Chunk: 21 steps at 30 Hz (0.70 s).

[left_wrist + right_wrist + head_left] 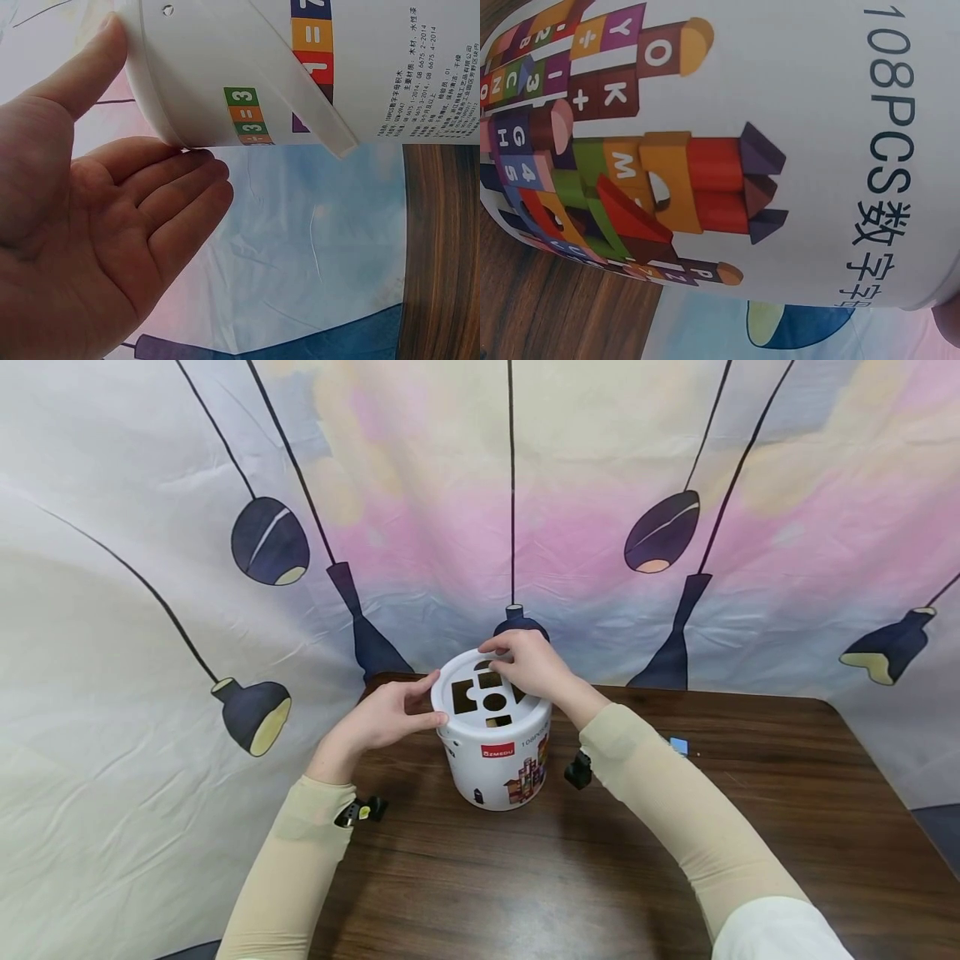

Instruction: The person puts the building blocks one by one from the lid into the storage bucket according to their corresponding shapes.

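A white bucket (495,768) with printed toy blocks and "108PCS" stands upright. Its white lid (472,722) has several shaped holes, dark inside. My left hand (386,714) touches the lid's left rim with thumb and forefinger spread apart. The left wrist view shows that hand's other fingers (176,214) nearly straight beside the bucket's upper wall. From the right, my right hand (536,664) reaches over the lid and grips its far rim, the thumb above a hole and some fingers hidden. Only a bit of that hand (949,322) shows in the right wrist view.
A brown wooden table (465,877) carries the bucket near its back edge. Right of the right forearm lies a small blue block (678,746). A cloth backdrop (585,527) with printed lamps hangs close behind the table and along its left side.
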{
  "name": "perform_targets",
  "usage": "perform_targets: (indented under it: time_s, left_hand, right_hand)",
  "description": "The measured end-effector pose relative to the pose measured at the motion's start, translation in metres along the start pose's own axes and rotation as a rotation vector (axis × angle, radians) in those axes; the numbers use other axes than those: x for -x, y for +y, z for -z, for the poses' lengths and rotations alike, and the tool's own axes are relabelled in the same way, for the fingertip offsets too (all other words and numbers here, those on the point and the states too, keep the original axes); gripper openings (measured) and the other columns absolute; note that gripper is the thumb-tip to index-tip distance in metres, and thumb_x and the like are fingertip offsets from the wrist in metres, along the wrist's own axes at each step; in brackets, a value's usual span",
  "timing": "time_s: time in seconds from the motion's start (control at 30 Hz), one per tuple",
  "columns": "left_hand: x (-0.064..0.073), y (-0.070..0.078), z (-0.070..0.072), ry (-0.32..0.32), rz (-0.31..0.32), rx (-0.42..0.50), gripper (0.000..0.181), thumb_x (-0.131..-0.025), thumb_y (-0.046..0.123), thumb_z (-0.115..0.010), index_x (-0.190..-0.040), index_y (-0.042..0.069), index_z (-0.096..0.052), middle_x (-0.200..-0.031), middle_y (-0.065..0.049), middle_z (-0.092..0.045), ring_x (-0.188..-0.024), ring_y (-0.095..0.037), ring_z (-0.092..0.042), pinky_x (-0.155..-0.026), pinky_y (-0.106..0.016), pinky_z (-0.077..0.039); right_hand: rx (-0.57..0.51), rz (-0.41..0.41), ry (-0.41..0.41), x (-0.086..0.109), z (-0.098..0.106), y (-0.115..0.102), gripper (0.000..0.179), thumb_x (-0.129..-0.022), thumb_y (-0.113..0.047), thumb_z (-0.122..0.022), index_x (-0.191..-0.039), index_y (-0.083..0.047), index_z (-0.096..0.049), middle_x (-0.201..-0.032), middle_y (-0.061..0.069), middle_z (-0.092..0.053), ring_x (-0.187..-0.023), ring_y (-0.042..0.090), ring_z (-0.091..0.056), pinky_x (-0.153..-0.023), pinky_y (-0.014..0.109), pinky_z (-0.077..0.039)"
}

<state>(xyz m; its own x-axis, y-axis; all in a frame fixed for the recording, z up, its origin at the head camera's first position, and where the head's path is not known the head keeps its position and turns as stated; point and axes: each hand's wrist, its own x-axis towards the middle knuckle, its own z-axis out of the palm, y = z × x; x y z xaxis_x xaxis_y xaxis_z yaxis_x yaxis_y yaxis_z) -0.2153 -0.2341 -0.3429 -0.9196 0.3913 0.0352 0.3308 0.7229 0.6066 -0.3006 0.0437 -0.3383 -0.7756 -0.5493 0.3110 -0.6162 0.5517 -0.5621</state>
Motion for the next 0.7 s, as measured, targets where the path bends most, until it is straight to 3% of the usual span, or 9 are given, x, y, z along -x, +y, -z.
perform_targets:
  time_s: [0.27, 0.4, 0.57, 0.7]
  left_hand:
    - [0.001, 0.001, 0.0, -0.001, 0.006, -0.007, 0.086, -0.098, 0.044, -0.08, -0.166, 0.013, -0.037, -0.164, -0.012, -0.045, -0.146, -0.03, -0.05, -0.116, -0.053, -0.045]
    - [0.0, -0.001, -0.002, 0.006, 0.006, -0.009, 0.087, -0.097, 0.045, -0.08, -0.166, 0.013, -0.038, -0.164, -0.011, -0.045, -0.147, -0.029, -0.048, -0.117, -0.053, -0.044]
    - [-0.001, -0.002, -0.002, 0.019, -0.005, -0.022, 0.088, -0.097, 0.047, -0.081, -0.166, 0.013, -0.039, -0.164, -0.011, -0.046, -0.149, -0.029, -0.047, -0.118, -0.053, -0.042]
    - [0.001, -0.002, -0.002, 0.017, -0.001, -0.015, 0.087, -0.096, 0.046, -0.081, -0.166, 0.014, -0.039, -0.164, -0.011, -0.046, -0.149, -0.028, -0.046, -0.118, -0.053, -0.042]
  right_hand:
    - [-0.038, 0.003, 0.021, 0.004, 0.004, 0.002, 0.031, -0.104, -0.012, -0.072, -0.135, -0.011, -0.076, -0.132, 0.009, -0.073, -0.112, 0.028, -0.073, -0.096, 0.044, -0.059]
    - [-0.104, -0.019, 0.097, 0.017, 0.014, 0.016, 0.031, -0.103, -0.017, -0.073, -0.133, -0.012, -0.077, -0.127, 0.01, -0.075, -0.104, 0.027, -0.075, -0.093, 0.044, -0.06]
    - [-0.165, -0.071, 0.219, 0.051, 0.041, 0.052, 0.031, -0.104, -0.021, -0.073, -0.132, -0.009, -0.077, -0.127, 0.01, -0.076, -0.108, 0.03, -0.074, -0.094, 0.048, -0.059]
    - [-0.144, -0.179, 0.224, 0.094, 0.057, 0.095, 0.037, -0.108, -0.032, -0.068, -0.138, -0.012, -0.074, -0.132, 0.012, -0.074, -0.116, 0.032, -0.07, -0.092, 0.053, -0.058]
